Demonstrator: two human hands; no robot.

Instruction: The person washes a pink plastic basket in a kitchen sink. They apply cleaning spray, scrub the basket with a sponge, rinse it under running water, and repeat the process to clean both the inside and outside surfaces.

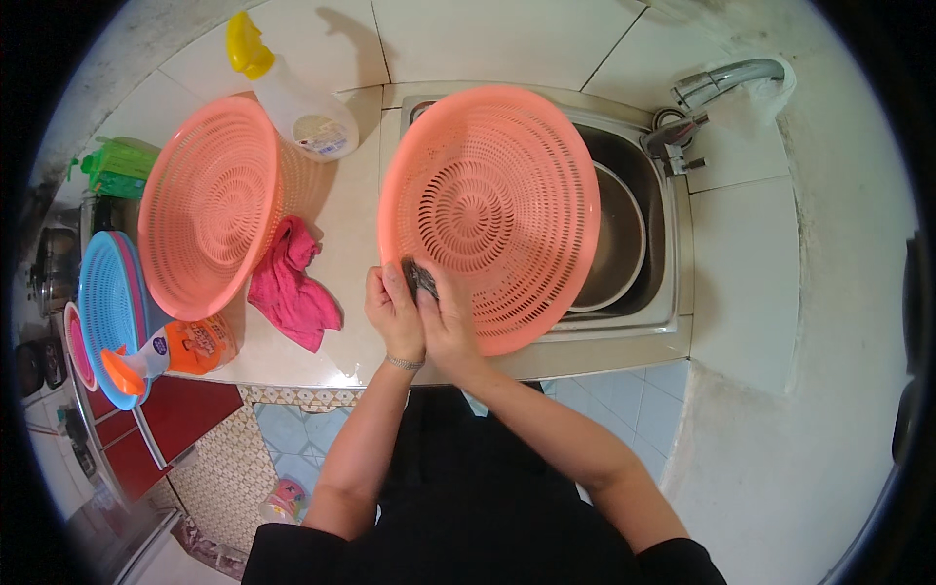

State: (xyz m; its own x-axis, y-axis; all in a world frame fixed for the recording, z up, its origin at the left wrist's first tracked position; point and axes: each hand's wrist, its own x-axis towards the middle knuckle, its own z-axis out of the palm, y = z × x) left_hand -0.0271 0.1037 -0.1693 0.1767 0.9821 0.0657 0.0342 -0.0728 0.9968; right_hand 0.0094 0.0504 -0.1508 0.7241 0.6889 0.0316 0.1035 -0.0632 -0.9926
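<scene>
A coral plastic colander point(504, 212) is tilted over the left part of a steel sink, its inside facing me. My left hand point(395, 311) grips its near left rim, thumb on top. My right hand point(450, 322) holds a dark steel-wool scouring pad point(420, 278) against the inside of that rim, and the two hands touch. Behind the colander, a round metal basin point(618, 241) sits in the sink, partly hidden. To the left, a second coral colander point(212, 212) leans on the counter beside a crumpled pink cloth point(296, 292).
The steel sink point(669, 285) has a chrome faucet point(724, 80) at its back right. A spray bottle with a yellow head point(311, 117), an orange spray bottle point(197, 345), a green bottle point(121, 168) and blue colanders point(102, 307) stand left. A tiled wall rises behind.
</scene>
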